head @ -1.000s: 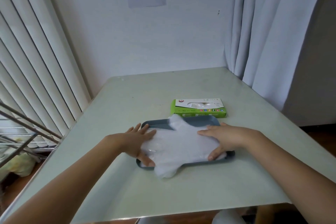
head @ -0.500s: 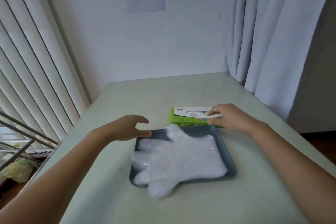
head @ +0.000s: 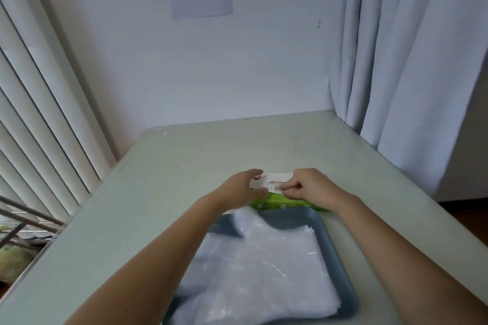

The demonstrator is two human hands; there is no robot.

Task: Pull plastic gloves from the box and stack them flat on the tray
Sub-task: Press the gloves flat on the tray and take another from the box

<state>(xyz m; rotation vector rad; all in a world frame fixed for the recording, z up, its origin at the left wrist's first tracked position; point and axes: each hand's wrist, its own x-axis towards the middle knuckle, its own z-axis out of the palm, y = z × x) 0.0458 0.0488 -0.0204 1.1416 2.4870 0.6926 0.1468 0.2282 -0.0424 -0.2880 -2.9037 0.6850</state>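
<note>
A green and white glove box (head: 277, 200) lies on the table just behind the blue-grey tray (head: 327, 235). A flat stack of clear plastic gloves (head: 264, 266) fills the tray. My left hand (head: 241, 188) grips the box's left end, thumb on the front and fingers over the top. My right hand (head: 307, 187) is at the oval slot in the box top, with its fingertips pinching the clear plastic glove (head: 276, 187) that shows there.
The pale green table (head: 163, 192) stands against a white wall. Vertical blinds (head: 39, 113) hang at the left and white curtains (head: 409, 60) at the right. A metal rack (head: 21, 221) pokes in beside the table's left edge.
Both hands left the glove stack on the tray and went to the box. The left hand now grips the box's end, and the right hand's fingers have closed at the slot.
</note>
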